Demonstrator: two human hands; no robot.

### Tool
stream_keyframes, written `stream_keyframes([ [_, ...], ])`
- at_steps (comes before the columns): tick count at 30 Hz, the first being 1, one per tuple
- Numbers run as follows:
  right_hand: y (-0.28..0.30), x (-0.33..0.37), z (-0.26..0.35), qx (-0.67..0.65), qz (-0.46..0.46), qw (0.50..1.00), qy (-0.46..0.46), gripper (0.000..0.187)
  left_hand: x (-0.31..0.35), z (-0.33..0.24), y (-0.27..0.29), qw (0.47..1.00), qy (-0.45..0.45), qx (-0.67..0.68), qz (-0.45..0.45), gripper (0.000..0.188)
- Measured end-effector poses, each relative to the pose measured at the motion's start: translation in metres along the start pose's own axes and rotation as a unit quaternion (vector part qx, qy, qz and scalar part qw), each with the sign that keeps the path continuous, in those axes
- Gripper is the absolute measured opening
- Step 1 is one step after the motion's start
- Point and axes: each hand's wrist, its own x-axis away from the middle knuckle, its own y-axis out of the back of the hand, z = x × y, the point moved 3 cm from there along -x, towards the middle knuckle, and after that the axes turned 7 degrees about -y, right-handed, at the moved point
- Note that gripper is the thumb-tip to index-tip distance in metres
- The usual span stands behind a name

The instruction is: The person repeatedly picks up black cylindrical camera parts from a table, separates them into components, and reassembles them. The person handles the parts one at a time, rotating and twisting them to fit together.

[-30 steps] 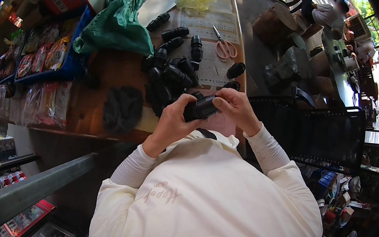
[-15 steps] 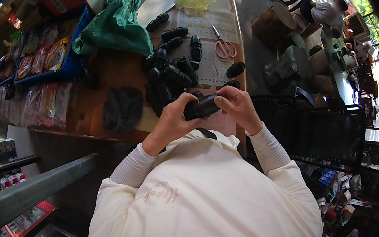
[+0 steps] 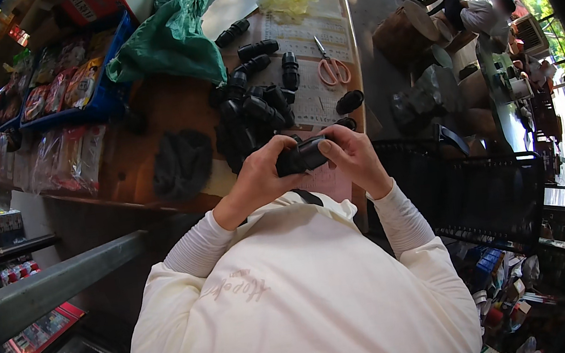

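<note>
A black plastic pipe fitting (image 3: 300, 157) is held between my hands in front of my chest, at the table's near edge. My left hand (image 3: 262, 172) wraps around its left end with the fingers closed. At the other end, my right hand (image 3: 353, 157) grips with the thumb on top; its fingertips are partly hidden behind the fitting. Just beyond lies a heap of similar black pipe fittings (image 3: 264, 110), some touching each other. One loose fitting (image 3: 350, 102) rests near the table's right edge.
Orange-handled scissors (image 3: 334, 71) lie right of the heap. A green plastic bag (image 3: 173, 59), yellowish crumpled plastic (image 3: 288, 5) and a dark cloth (image 3: 183, 164) are on the table. A blue crate (image 3: 113, 91) with packets stands left. A black chair (image 3: 486, 194) is at right; a person (image 3: 485, 14) sits farther off.
The fitting has turned slightly in my hands, which stay at almost the same place. The view has shifted a little; the things on the table keep their arrangement.
</note>
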Motion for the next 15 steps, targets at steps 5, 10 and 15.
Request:
stream_keyframes([
  [5,-0.002,0.002,0.011,0.012,-0.020,0.997,0.076,0.050,-0.002,-0.002,0.001,1.000,0.019,0.007,-0.004,0.051],
  [10,-0.006,-0.002,0.012,0.043,-0.024,0.998,0.038,0.050,-0.002,0.000,0.000,1.000,0.002,0.008,-0.004,0.050],
  [15,-0.004,-0.004,0.008,0.070,0.021,0.995,-0.068,0.043,-0.002,-0.002,0.001,1.000,0.003,0.007,-0.006,0.050],
])
